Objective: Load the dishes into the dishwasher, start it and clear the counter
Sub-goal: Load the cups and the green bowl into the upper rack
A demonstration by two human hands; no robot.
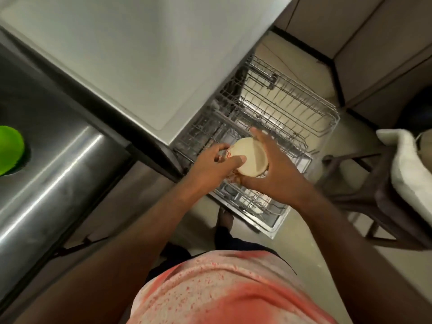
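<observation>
A cream bowl with a red pattern on its side is upside down, its base facing me, above the pulled-out wire rack of the open dishwasher. My left hand grips its left side, thumb across the base. My right hand holds the right side, fingers spread round the rim. A lower rack and the open door lie beneath. The white dishwasher top fills the upper left.
A steel sink and counter lie at the left with a green bowl in the basin. A dark wooden chair with a white cloth stands at the right. My foot is on the beige floor beside the door.
</observation>
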